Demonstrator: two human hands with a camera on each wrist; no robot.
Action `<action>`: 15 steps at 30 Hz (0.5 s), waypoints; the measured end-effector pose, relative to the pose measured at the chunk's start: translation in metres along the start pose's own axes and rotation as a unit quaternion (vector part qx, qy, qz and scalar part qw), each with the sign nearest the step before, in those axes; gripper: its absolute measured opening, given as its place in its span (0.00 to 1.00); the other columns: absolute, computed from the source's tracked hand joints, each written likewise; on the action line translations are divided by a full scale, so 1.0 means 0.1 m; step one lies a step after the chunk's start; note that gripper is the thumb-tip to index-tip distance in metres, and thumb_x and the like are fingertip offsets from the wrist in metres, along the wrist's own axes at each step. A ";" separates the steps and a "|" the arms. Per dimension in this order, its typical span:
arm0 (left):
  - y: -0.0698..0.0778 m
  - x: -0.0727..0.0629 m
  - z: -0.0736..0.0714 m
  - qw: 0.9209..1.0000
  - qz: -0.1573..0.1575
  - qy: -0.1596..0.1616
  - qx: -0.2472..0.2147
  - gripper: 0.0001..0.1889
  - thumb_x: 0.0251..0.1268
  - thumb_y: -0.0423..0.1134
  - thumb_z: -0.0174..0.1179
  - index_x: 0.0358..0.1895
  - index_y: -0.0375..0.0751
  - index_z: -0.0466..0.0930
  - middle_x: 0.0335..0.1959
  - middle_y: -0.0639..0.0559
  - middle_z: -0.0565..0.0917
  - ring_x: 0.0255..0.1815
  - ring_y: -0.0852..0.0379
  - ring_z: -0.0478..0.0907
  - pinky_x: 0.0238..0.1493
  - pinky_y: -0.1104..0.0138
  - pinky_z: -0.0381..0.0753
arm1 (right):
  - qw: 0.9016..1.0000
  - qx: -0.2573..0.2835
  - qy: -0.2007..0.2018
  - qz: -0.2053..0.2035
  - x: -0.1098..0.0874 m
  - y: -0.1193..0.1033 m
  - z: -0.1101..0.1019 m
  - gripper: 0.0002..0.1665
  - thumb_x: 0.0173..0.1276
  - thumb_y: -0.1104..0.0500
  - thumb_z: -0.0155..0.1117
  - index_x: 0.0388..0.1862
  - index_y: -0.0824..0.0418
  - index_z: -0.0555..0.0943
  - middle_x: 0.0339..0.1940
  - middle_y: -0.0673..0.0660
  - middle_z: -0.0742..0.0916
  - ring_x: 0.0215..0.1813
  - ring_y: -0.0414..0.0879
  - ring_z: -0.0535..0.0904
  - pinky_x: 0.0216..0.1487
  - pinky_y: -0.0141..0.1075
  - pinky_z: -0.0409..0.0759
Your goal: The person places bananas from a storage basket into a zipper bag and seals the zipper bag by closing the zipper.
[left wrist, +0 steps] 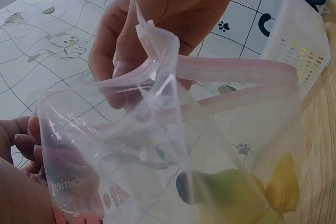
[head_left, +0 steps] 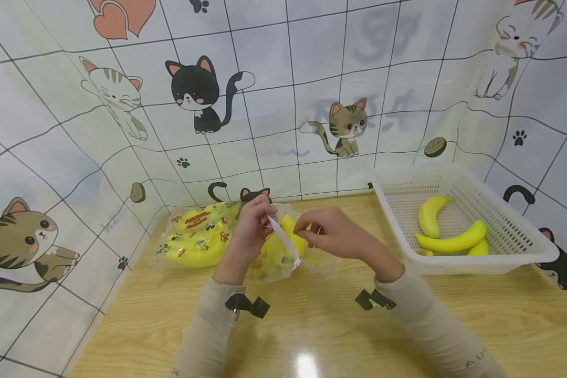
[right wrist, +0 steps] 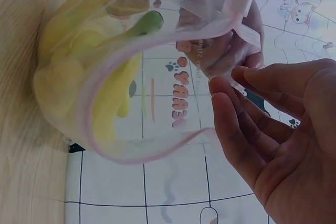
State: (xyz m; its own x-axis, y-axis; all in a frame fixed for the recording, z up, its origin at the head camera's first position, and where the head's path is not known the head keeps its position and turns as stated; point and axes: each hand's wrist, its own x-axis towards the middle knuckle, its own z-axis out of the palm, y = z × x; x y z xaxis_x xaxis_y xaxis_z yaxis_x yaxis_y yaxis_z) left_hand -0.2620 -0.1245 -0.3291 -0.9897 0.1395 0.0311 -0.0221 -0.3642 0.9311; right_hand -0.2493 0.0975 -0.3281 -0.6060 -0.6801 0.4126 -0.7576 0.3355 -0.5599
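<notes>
A clear zip bag (head_left: 269, 272) with a pink zip strip (right wrist: 89, 114) stands with its mouth spread. My left hand (head_left: 252, 228) pinches the mouth's far end, where the strip's slider (right wrist: 237, 1) is. Yellow bananas (right wrist: 86, 40), one with a green end, lie inside the bag, seen through the film. My right hand (head_left: 335, 231) is at the mouth's right side, fingers loosely bent with nothing between them. Its fingertips (right wrist: 220, 100) are close to the strip in the right wrist view. The left hand's fingers are partly behind the film there.
Left of the bag lies a yellow printed plastic pack (head_left: 196, 236), against the wall side. A white perforated basket (head_left: 392, 210) stands at the right with several bananas (head_left: 453, 240) in it. Cat-printed sheeting (head_left: 283, 121) covers the walls around the wooden table (head_left: 321, 325).
</notes>
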 end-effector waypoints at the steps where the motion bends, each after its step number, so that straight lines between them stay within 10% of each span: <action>1: 0.00 0.00 0.00 1.000 0.000 -0.001 0.000 0.20 0.68 0.25 0.51 0.19 0.48 0.61 0.13 0.59 0.65 0.14 0.64 0.66 0.19 0.74 0.62 | 1.000 0.002 0.004 0.000 -0.01 0.01 -0.01 0.07 0.74 0.63 0.63 0.45 0.59 0.87 0.36 0.55 0.90 0.28 0.39 0.84 0.26 0.33 0.80; 15: 0.01 -0.01 0.02 1.000 -0.001 0.001 0.001 0.21 0.69 0.24 0.49 0.18 0.47 0.61 0.12 0.59 0.64 0.14 0.65 0.65 0.18 0.74 0.62 | 0.999 -0.016 0.038 0.014 -0.06 0.02 -0.17 0.07 0.74 0.63 0.64 0.44 0.56 0.88 0.33 0.48 0.90 0.26 0.38 0.84 0.27 0.33 0.82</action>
State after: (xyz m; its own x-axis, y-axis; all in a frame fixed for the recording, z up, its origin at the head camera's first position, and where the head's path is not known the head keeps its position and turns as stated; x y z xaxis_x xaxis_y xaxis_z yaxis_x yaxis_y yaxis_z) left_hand -0.2606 -0.1230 -0.3280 -0.9901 0.1378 0.0283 -0.0239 -0.3627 0.9316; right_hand -0.2514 0.1129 -0.3197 -0.6437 -0.6182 0.4511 -0.7459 0.3752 -0.5503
